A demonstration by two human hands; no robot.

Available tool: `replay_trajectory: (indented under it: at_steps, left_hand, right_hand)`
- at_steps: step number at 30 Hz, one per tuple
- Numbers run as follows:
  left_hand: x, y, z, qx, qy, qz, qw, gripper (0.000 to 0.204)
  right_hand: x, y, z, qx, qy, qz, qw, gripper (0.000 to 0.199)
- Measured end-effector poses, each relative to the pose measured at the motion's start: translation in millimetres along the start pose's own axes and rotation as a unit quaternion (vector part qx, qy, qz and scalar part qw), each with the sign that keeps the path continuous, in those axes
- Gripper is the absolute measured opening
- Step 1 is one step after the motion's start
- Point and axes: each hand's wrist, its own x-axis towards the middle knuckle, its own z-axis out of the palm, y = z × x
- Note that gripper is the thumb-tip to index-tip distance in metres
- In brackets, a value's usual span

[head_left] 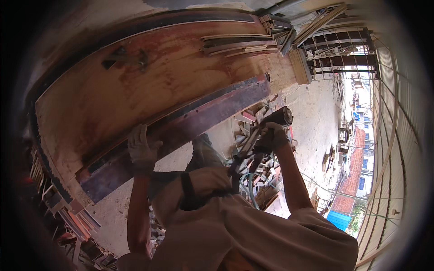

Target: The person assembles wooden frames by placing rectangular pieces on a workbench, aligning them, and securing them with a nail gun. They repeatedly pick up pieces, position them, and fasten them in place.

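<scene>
My left hand (143, 147) looks gloved in a pale glove. It lies on a long dark reddish-brown board (194, 119), fingers stretched over its upper edge and thumb apart. The board runs along the near side of a broad wooden worktop (176, 67). Off to the right, past the board, my right hand (273, 134) is wrapped round the grip of a dark nail gun (260, 140). Its round black head (285, 116) points up and to the right, away from the board. Blur hides the details of the tool's lower end.
A dark tool-like object (124, 58) lies on the worktop. Thin wood strips (242, 45) are stacked at its far right. Wood offcuts (271, 169) and a pale green hose (247, 189) are on the floor beside me. More planks (79, 221) lie at lower left.
</scene>
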Motion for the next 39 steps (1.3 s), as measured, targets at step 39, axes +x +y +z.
replay_trajectory:
  at_steps: [39]
  left_hand:
    - [6.9,222.6,163.5,0.293,-0.12,-0.018,0.948,0.077]
  right_hand:
    - [367.6,-264.2,-184.1,-0.267,-0.14,-0.078,0.95,0.036]
